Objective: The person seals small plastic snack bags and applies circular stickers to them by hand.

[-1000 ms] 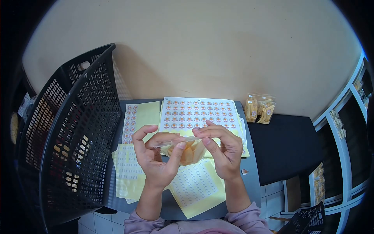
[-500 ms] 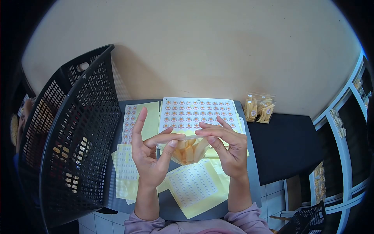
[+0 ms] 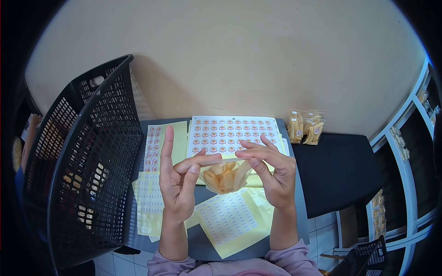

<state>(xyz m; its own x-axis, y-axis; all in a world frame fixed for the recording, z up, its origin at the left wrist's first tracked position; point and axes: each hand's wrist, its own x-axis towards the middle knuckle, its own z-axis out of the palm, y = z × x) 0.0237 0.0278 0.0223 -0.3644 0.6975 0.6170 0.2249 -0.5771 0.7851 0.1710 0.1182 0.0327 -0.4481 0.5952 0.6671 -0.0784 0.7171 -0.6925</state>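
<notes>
Between my hands hangs a clear plastic bag of pale yellow snack sticks, its top edge drawn into a straight line. My left hand pinches the left end of that edge between thumb and bent fingers, with the index finger pointing up. At the other end, my right hand grips the edge between thumb and fingers. Beneath the bag lies a sheet of small printed labels on yellow backing. Behind the hands is a white sheet of round logo stickers.
A tall black plastic basket stands at the left, holding bagged snacks. More label sheets lie on the grey table. Filled snack bags stand by the wall near a black-covered surface. A shelf rack is at the right.
Both hands still grip the bag's top edge. My left thumb has slid slightly left, my right hand has shifted a little right, and the bag's top looks more stretched.
</notes>
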